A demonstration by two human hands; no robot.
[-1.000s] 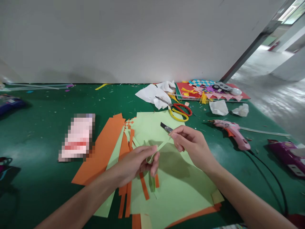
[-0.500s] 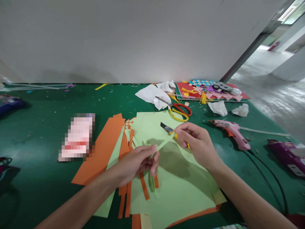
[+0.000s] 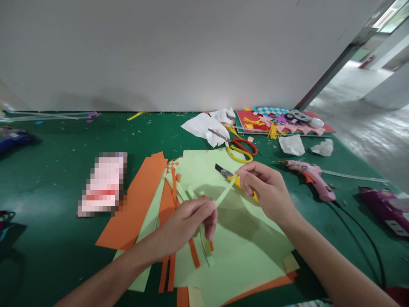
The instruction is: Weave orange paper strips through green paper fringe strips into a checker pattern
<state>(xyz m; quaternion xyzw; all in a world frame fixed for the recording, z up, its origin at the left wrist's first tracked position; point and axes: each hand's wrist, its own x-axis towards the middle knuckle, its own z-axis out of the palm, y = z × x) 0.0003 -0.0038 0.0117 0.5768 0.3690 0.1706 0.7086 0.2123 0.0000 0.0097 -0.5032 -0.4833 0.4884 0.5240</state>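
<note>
A narrow light-green paper strip [image 3: 225, 191] stretches between my hands above a large light-green paper sheet [image 3: 249, 251]. My right hand [image 3: 263, 187] pinches its upper end between thumb and fingers. My left hand [image 3: 194, 219] is closed around the lower part, fingers curled under and partly hidden. Beneath my right hand lies a yellow utility knife [image 3: 238, 182] with its dark blade pointing left. Orange strips [image 3: 194, 252] and more green strips lie under and beside my left hand. A small orange-and-green woven piece [image 3: 173, 165] lies at the sheet's upper left.
Orange paper [image 3: 137, 200] lies left, beside a blurred-out pink object [image 3: 104, 183]. Scissors [image 3: 241, 147] rest behind the sheet near crumpled white tissue [image 3: 204, 128]. A pink glue gun [image 3: 313, 177] with a cord and a purple object [image 3: 385, 211] are on the right.
My left hand has turned slightly, its fingers curling further under. My right hand has shifted a little rightward, showing more of the yellow knife. The strip stays held between both hands.
</note>
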